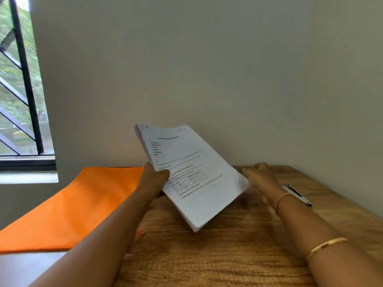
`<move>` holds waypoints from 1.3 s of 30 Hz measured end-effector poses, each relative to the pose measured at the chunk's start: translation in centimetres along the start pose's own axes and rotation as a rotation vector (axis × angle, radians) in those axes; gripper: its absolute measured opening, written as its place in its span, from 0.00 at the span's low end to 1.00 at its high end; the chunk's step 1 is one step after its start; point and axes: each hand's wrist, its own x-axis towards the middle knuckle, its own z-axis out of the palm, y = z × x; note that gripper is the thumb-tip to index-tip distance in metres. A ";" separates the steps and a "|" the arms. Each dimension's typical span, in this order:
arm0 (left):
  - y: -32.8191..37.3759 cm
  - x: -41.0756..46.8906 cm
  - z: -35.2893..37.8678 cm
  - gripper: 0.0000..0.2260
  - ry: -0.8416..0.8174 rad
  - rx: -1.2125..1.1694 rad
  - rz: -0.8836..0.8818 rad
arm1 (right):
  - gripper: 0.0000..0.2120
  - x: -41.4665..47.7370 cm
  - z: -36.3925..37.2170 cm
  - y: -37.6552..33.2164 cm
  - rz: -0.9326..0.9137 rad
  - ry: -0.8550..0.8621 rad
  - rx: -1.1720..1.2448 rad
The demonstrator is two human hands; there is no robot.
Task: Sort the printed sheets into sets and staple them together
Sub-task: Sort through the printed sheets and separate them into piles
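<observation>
While the barred window [20, 90] fills the far left, we see an orange folder [72, 204] lying flat at the left side of the wooden table [217, 262]. Our left hand [154, 179] clamps the left edge of the stack of printed sheets [192, 172], thumb on the top page. The stack is tilted over the table's middle, its lower corner near the wood. Our right hand [259, 177] is at the stack's right edge, fingers curled, but with the blur we cannot tell whether it grips the paper. Just beyond that wrist, a stapler [298, 194] lies on the table.
</observation>
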 end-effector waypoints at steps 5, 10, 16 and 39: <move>-0.2 -0.2 0.1 0.16 -0.088 0.125 -0.034 | 0.14 0.1 -1.6 -0.5 0.102 -0.244 0.034; 0.3 -0.4 0.9 0.13 -0.215 0.257 -0.014 | 0.13 -0.4 -0.8 0.1 0.248 -0.502 0.151; -1.3 -0.1 1.8 0.13 -0.176 0.383 -0.033 | 0.11 0.7 -1.1 -0.5 0.174 -0.261 -0.074; -2.5 -2.8 3.4 0.17 -0.136 1.391 0.241 | 0.22 -5.8 4.2 -1.1 -0.288 -0.445 -1.162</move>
